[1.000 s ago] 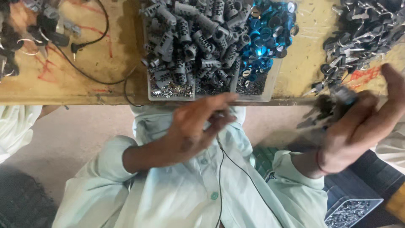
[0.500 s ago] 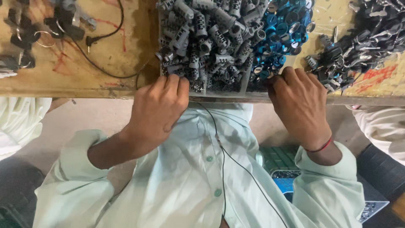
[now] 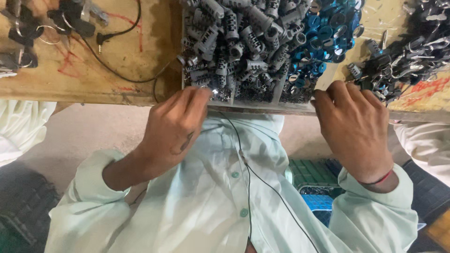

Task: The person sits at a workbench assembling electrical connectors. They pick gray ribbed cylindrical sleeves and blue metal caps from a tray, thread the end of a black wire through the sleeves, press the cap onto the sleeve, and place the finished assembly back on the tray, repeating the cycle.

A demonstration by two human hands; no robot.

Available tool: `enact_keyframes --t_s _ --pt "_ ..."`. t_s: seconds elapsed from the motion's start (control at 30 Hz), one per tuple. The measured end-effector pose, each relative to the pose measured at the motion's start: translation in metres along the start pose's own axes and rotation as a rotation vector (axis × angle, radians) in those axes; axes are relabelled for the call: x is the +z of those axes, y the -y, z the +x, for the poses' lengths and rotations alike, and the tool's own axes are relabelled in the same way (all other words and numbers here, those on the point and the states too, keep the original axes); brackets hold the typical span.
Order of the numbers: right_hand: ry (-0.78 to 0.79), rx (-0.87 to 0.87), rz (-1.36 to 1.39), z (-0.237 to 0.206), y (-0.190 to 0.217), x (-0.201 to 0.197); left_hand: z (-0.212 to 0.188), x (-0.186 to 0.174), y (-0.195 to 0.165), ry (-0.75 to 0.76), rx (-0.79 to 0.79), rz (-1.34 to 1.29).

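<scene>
My left hand (image 3: 173, 131) reaches to the near edge of a clear divided tray (image 3: 262, 106), fingertips pinched on a small shiny metal part (image 3: 213, 93) beside a heap of grey ribbed lock cylinders (image 3: 234, 37). My right hand (image 3: 356, 126), with a red thread at the wrist, rests back up at the tray's right near corner. Its fingers curl toward a pile of dark metal key parts (image 3: 403, 56), and what they hold is hidden. Blue rings (image 3: 318, 33) fill the tray's right compartment.
The tray stands on a worn wooden table (image 3: 93, 61) with keys on rings (image 3: 28, 33) at the far left and a black cable (image 3: 117, 70). Green and blue crates (image 3: 314, 187) sit below by my lap. Other people's pale sleeves (image 3: 18, 126) flank me.
Both hands came up from my lap to the table edge. The right hand, raised with parts a second ago, now lies back up by the tray; the left fingers reached into the cylinders.
</scene>
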State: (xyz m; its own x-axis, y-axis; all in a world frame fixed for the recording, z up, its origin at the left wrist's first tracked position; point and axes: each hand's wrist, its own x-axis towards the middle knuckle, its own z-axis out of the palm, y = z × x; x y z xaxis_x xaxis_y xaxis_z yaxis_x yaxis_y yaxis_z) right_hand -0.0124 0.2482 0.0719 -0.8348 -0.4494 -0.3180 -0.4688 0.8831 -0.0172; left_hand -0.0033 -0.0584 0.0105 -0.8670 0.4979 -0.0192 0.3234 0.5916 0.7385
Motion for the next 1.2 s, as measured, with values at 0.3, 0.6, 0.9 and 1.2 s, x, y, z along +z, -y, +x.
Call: enact_keyframes --t_s 0.3,0.6,0.9,1.2 --pt "-0.057 -0.523 -0.005 0.053 0.020 0.026 -0.005 0.002 0.001 -0.146 -0.022 -0.131" --pt "0.020 -0.468 0.117 0.049 0.014 0.011 0.000 0.014 -0.003 -0.231 -0.019 -0.273" --pt "-0.112 0.045 0.848 0.020 0.020 0.062 0.012 0.036 -0.012 -0.117 -0.036 -0.578" --pt "-0.102 0.233 1.457 0.002 0.024 0.074 0.023 0.053 -0.021 -0.109 -0.138 -0.799"
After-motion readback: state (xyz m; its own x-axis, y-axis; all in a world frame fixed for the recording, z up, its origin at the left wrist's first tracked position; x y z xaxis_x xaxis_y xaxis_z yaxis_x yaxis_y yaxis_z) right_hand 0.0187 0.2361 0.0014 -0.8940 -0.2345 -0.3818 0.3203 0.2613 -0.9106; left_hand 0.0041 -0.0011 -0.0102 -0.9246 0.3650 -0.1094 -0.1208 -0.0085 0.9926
